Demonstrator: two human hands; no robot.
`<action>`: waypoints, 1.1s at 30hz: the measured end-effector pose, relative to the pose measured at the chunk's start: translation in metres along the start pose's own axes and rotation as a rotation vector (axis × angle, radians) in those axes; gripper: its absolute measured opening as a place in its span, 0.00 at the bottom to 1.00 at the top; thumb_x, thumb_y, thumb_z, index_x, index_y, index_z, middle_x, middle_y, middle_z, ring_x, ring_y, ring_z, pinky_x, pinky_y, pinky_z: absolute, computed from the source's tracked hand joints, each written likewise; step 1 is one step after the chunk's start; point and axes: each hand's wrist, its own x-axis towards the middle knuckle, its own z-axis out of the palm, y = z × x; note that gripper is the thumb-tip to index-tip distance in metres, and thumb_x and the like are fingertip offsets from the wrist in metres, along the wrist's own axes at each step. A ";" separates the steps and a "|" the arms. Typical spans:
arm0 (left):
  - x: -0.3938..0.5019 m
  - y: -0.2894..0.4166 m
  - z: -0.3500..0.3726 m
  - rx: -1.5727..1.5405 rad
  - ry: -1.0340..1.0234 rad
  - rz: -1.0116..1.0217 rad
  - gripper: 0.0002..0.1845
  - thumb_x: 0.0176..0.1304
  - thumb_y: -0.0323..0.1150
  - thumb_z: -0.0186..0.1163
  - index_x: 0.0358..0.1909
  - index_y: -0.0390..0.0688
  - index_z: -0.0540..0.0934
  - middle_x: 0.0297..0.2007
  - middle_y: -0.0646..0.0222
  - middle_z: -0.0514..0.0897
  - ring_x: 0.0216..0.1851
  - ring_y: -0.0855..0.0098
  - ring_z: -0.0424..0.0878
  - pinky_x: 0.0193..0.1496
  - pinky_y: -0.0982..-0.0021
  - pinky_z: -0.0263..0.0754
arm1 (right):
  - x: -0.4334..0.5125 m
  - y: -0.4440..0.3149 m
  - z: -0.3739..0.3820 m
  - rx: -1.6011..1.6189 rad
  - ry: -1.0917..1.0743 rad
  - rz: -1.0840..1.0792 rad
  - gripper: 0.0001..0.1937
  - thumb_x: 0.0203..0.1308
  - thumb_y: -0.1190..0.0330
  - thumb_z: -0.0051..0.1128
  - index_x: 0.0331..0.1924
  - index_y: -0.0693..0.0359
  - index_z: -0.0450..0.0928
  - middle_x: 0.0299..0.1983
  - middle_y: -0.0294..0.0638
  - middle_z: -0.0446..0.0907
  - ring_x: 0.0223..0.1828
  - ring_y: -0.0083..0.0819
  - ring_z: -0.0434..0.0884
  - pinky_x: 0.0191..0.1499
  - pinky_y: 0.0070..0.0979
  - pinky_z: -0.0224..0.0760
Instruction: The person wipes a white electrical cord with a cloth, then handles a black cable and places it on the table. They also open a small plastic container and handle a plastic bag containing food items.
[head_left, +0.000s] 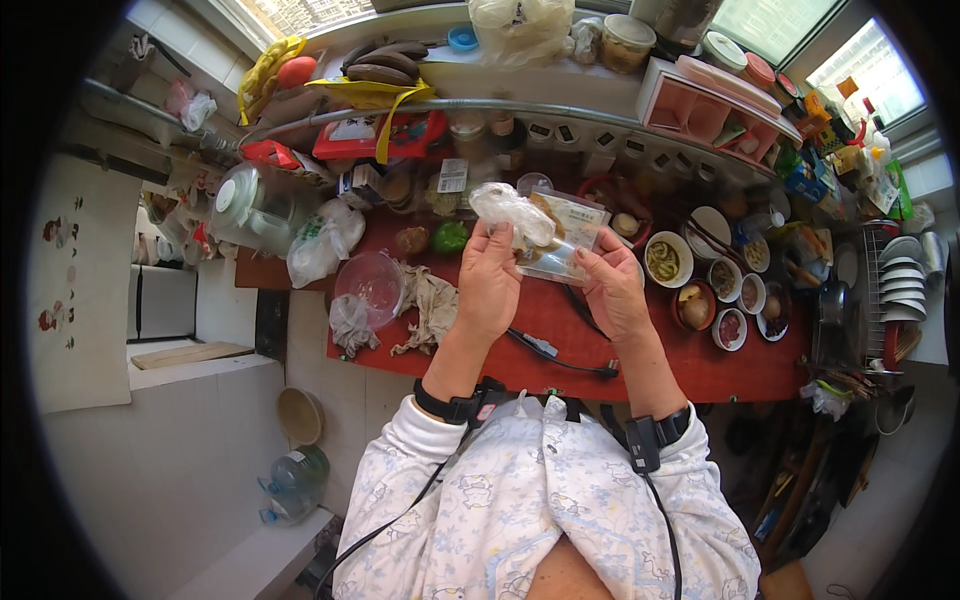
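My left hand (489, 281) holds a crumpled clear plastic bag (517, 214) between thumb and fingers, above the red table. Beside it, my right hand (616, 289) pinches the right edge of a flat printed plastic packet (564, 236). The packet's left part lies behind the crumpled bag; whether the left fingers also grip it is hidden. Beneath my hands, a black power cord (559, 358) with a plug rests on the red table (480, 367). A green pepper (450, 237) is on the table to the left of my left hand.
To the left are a clear plastic bowl (369, 289), a crumpled cloth (431, 307) and a white plastic bag (324, 244). Several food bowls, including a white bowl (667, 259), stand at the right, near a dish rack (874, 300). A metal rail (540, 107) crosses behind the table.
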 end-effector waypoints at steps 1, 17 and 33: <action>-0.002 0.001 -0.001 -0.029 -0.015 -0.011 0.16 0.73 0.32 0.48 0.58 0.38 0.69 0.55 0.62 0.77 0.58 0.69 0.75 0.63 0.68 0.69 | -0.001 0.001 0.000 -0.020 0.045 0.006 0.17 0.63 0.76 0.53 0.56 0.68 0.70 0.50 0.45 0.79 0.49 0.31 0.81 0.50 0.30 0.78; -0.021 0.017 -0.016 -0.030 -0.017 -0.079 0.15 0.69 0.32 0.55 0.54 0.38 0.72 0.49 0.64 0.80 0.49 0.69 0.80 0.50 0.69 0.78 | -0.021 -0.021 0.006 -0.022 -0.073 -0.026 0.14 0.58 0.78 0.52 0.50 0.69 0.73 0.51 0.47 0.79 0.49 0.28 0.80 0.55 0.28 0.73; -0.031 0.043 -0.015 0.412 0.107 0.096 0.09 0.68 0.30 0.57 0.45 0.38 0.77 0.35 0.73 0.82 0.37 0.83 0.77 0.41 0.80 0.72 | -0.028 -0.029 0.024 -0.134 -0.167 0.140 0.29 0.50 0.77 0.55 0.61 0.74 0.68 0.48 0.45 0.80 0.49 0.28 0.80 0.57 0.25 0.70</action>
